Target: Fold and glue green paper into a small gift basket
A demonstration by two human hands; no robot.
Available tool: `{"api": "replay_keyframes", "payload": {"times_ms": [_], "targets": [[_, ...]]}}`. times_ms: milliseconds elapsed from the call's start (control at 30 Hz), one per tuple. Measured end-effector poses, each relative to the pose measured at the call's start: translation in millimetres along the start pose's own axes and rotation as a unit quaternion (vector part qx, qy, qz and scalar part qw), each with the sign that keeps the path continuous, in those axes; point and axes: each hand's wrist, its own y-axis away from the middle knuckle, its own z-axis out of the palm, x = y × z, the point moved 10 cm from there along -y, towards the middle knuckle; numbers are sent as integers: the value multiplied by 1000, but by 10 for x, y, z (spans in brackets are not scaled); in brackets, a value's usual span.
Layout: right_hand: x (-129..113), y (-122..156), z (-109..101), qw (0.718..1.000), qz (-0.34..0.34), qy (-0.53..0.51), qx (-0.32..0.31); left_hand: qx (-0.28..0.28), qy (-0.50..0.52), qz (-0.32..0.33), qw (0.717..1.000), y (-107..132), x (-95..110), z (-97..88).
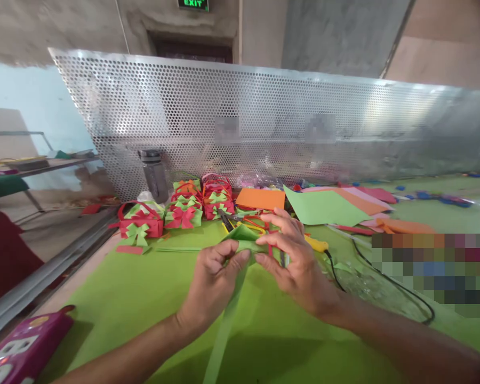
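A folded green paper piece [242,233] is held up in front of me, with a pointed flap at its top. My left hand [214,274] pinches its near edge between thumb and bent index finger. From that pinch a long light-green paper strip [222,341] hangs down toward the front of the table. The thumb and index finger of my right hand [300,264] close on the right end of the same green paper, while the other fingers are raised and spread. Behind my hands, black-jawed pliers [225,220] with yellow handles lie partly hidden.
Several small red and green bags with bows [142,226] stand at the back left beside a grey bottle [154,173]. Orange sheets [260,198] and green sheets [328,205] lie behind. A yellow corded tool [317,244] is at right, a purple power strip [28,346] front left. Perforated metal panel [264,101] behind.
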Motion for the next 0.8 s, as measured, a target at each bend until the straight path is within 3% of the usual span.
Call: {"api": "replay_keyframes", "payload": {"times_ms": [300, 800], "targets": [[74, -8, 7, 998, 45, -41, -9, -25, -78, 31, 996, 9, 7, 70], [79, -22, 0, 997, 61, -50, -8, -38, -1, -11, 999, 31, -89, 156]]}}
